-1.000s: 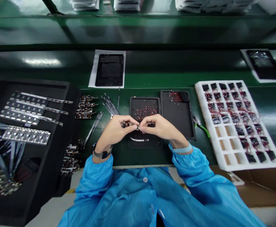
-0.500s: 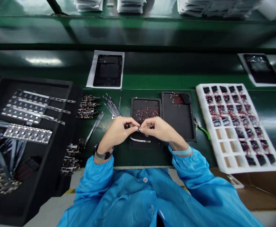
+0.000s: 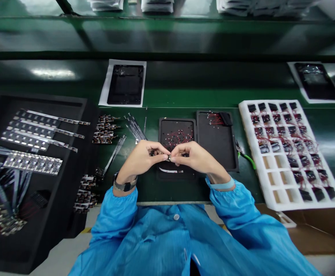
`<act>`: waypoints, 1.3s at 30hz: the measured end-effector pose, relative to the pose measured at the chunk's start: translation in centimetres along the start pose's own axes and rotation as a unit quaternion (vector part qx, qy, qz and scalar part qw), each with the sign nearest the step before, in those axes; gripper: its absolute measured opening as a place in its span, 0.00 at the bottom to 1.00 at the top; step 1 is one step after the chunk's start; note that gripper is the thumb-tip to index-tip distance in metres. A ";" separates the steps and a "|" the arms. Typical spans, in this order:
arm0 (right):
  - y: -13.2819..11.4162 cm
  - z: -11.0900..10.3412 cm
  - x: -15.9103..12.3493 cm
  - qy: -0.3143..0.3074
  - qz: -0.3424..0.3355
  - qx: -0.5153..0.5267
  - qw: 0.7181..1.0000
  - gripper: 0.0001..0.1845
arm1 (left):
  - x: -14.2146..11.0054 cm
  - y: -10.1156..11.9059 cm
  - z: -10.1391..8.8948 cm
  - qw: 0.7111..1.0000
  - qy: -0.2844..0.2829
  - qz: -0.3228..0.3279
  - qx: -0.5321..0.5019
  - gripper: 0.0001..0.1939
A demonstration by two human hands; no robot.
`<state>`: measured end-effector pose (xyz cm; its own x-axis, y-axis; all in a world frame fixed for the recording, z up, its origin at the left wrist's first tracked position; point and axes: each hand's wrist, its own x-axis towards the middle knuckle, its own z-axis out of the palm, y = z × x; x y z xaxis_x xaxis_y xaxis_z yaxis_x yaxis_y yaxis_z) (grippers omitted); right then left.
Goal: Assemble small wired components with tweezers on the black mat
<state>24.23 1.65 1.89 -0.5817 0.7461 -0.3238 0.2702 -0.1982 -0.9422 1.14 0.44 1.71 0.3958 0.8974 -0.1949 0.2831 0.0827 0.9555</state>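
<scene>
My left hand (image 3: 141,158) and my right hand (image 3: 196,156) meet fingertip to fingertip over a small black tray (image 3: 175,132) of red-wired parts. Both pinch one tiny component (image 3: 167,156) between them; its details are too small to make out. A thin white strip (image 3: 171,170) lies on the tray's near part, just below my fingers. Blue sleeves cover both arms, and a watch sits on my left wrist.
A second black tray (image 3: 217,145) lies right of the first, green-handled cutters (image 3: 245,155) beside it. A white foam grid (image 3: 291,153) with several wired modules stands at the right. A large black bin (image 3: 32,172) with circuit strips fills the left. Loose strips (image 3: 134,128) lie nearby.
My hands stay pinched together on the small component with only slight finger motion. The view has shifted a little.
</scene>
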 end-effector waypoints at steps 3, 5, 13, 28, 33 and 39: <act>0.0 -0.1 0.0 -0.003 -0.015 0.005 1.000 0.12 | 0.1 -0.1 0.0 1.000 -0.001 -0.002 -0.020 0.05; 0.0 -0.1 -0.1 -0.002 -0.022 0.005 1.000 0.13 | 0.1 -0.1 0.0 1.000 -0.001 -0.004 -0.023 0.06; -0.3 -0.1 -0.4 -0.009 -0.026 0.006 1.000 0.14 | 0.0 0.0 0.1 1.000 0.000 -0.016 -0.015 0.07; 3.1 -8.3 -2.0 0.329 -0.109 0.056 0.936 0.18 | 5.1 9.7 -3.6 0.965 0.137 0.074 0.213 0.13; 6.2 -12.2 -3.0 0.449 -0.095 -0.041 0.888 0.22 | 12.3 11.7 -9.1 0.917 0.211 0.015 0.337 0.15; 8.5 -14.5 -3.9 0.484 -0.090 -0.217 0.843 0.18 | 18.2 11.3 -14.4 0.904 0.237 -0.058 0.351 0.08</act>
<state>39.93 6.21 -3.64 0.1981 0.9498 0.2421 0.6221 0.0690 -0.7799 -1.06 23.95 12.20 -0.0438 0.9990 -0.0095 0.8494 0.0423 0.5260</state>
